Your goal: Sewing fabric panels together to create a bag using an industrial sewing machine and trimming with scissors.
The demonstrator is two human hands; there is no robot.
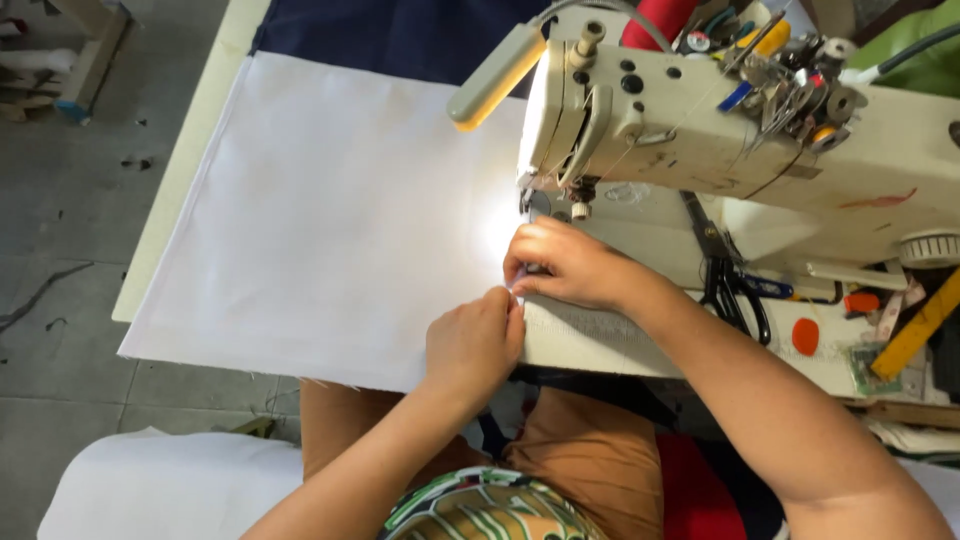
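A large sheet of white fabric (320, 220) lies spread on the sewing table, its right edge running under the needle area of a cream industrial sewing machine (740, 140). My left hand (472, 340) pinches the fabric's edge at the table's near side, fingers closed on it. My right hand (565, 265) rests just beyond, fingertips pressing and gripping the same edge in front of the presser foot (578, 205). The two hands touch each other. The needle itself is hidden by the machine head.
Black-handled scissors (735, 290) lie on the machine bed to the right, beside an orange piece (805, 335) and a yellow ruler (915, 335). Dark blue cloth (390, 30) lies at the table's far end. A white fabric pile (170, 490) sits at lower left above grey floor.
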